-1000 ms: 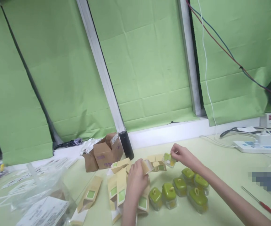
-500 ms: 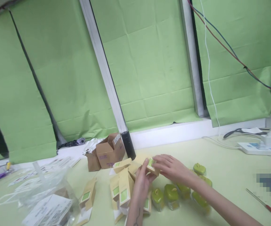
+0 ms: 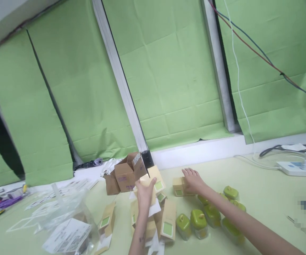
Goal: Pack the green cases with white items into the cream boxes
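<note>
My left hand (image 3: 145, 194) is closed around a cream cardboard box (image 3: 158, 177) with a green label, raised above a pile of similar boxes (image 3: 168, 221), several with white flaps open. Farther right, my right hand (image 3: 194, 181) grips a small cream box on the table, its thumb hidden. Directly left of that hand is another small box face (image 3: 178, 187) with a green label. Several green-lidded glass jars (image 3: 199, 219) stand in front of and beneath my right forearm, some partly covered by it.
A brown carton (image 3: 127, 173) and a black cylinder (image 3: 147, 159) stand at the back. On the left lie a clear plastic bag (image 3: 75, 209), a labelled white sheet (image 3: 67, 235) and an open cream box (image 3: 107, 221). A white power strip (image 3: 299, 169) lies at right.
My hands, together on one box before, are now apart. The right moved to a small box on the table behind the jars; the left now holds up another box. The view has shifted slightly.
</note>
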Demonstrator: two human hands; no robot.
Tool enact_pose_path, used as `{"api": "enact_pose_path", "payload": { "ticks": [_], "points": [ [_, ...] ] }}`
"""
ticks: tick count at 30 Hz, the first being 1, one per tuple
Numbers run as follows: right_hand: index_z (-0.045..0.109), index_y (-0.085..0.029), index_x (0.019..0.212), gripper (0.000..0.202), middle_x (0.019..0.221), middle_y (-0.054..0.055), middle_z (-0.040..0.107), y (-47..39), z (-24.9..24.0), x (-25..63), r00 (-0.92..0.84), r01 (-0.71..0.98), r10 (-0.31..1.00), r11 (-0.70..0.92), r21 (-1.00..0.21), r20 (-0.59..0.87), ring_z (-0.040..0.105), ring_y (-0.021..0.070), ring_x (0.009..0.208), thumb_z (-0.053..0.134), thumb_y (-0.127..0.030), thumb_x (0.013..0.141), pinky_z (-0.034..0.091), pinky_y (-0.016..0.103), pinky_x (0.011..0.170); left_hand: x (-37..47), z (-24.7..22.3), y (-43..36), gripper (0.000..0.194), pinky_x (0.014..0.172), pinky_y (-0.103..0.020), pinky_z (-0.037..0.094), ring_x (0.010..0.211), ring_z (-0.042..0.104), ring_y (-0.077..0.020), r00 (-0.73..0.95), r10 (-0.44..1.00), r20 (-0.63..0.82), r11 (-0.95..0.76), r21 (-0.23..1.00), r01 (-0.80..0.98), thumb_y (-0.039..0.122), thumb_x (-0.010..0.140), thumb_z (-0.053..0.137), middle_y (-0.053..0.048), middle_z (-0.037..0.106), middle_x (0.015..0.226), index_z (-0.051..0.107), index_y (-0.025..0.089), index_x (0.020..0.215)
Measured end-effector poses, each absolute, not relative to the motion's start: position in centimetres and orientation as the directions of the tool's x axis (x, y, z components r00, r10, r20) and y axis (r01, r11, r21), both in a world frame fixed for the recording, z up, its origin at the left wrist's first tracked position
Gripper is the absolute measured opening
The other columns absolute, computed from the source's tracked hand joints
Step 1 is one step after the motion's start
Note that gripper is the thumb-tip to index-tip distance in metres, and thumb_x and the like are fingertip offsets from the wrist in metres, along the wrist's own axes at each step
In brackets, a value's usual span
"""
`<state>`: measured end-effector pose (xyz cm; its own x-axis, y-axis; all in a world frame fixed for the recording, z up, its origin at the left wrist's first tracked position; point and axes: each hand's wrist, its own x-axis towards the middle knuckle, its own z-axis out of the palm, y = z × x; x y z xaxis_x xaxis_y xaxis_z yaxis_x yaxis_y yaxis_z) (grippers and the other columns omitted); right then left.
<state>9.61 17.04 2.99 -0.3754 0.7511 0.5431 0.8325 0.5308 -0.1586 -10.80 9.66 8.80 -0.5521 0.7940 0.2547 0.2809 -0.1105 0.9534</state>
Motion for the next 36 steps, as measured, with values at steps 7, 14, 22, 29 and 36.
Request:
{"api": "enact_pose_path", "payload": {
  "ticks": [7,14,22,29,36],
  "points": [
    [0.054,-0.016,0.112,0.027,0.110,0.006,0.058,16.1,3.9,12.5,-0.376,0.859,0.832,0.478,-0.183,0.407,0.060,0.0188,0.092,0.053,-0.031,0.089,0.050,0.039,0.078,-8.8,8.6,9.5,0.077,0.106,-0.053,0.010,0.136,0.006,-0.0366,-0.422,0.720,0.551,-0.178,0.734,0.656,0.040,0.071,0.062,-0.026,0.015,0.145,0.025,0.009,0.130],
    [0.045,-0.017,0.097,0.038,0.084,0.003,0.060,10.8,6.8,13.5,-0.356,0.786,0.754,0.561,-0.259,0.552,0.056,0.0191,0.073,0.070,-0.021,0.069,0.041,0.027,0.058,-3.6,8.8,9.7,0.085,0.103,-0.041,0.029,0.124,0.038,-0.0292,0.389,0.840,0.378,-0.542,0.578,0.610,0.023,0.058,0.073,-0.012,0.042,0.135,0.033,0.021,0.133],
    [0.044,-0.020,0.092,0.022,0.085,0.005,0.060,7.4,9.1,14.1,-0.360,0.669,0.631,0.688,-0.282,0.687,0.056,0.0213,0.077,0.060,-0.024,0.078,0.043,0.033,0.067,-5.1,9.2,7.1,0.048,0.089,-0.036,0.039,0.105,0.051,-0.0248,0.225,0.878,0.422,-0.456,0.597,0.659,0.026,0.070,0.061,-0.006,0.055,0.116,0.044,0.024,0.115],
    [0.056,-0.028,0.098,0.017,0.083,-0.002,0.060,6.3,10.1,14.4,-0.544,0.645,0.642,0.731,-0.220,0.540,0.051,0.0098,0.049,0.048,-0.021,0.085,0.033,0.022,0.046,-5.6,6.1,6.5,0.039,0.086,-0.043,0.043,0.104,0.051,-0.0245,0.355,0.737,0.576,-0.635,0.408,0.656,0.010,0.074,0.047,-0.011,0.048,0.116,0.035,0.022,0.109],
    [0.063,-0.020,0.076,0.009,0.096,0.005,0.056,6.5,8.5,12.4,-0.503,0.639,0.636,0.729,-0.245,0.585,0.057,0.0159,0.067,0.056,-0.016,0.074,0.041,0.026,0.053,-4.4,6.9,5.1,0.038,0.088,-0.044,0.041,0.103,0.049,-0.0247,0.483,0.688,0.542,-0.644,0.147,0.751,0.001,0.073,0.035,-0.010,0.053,0.112,0.041,0.023,0.103]
  ]
}}
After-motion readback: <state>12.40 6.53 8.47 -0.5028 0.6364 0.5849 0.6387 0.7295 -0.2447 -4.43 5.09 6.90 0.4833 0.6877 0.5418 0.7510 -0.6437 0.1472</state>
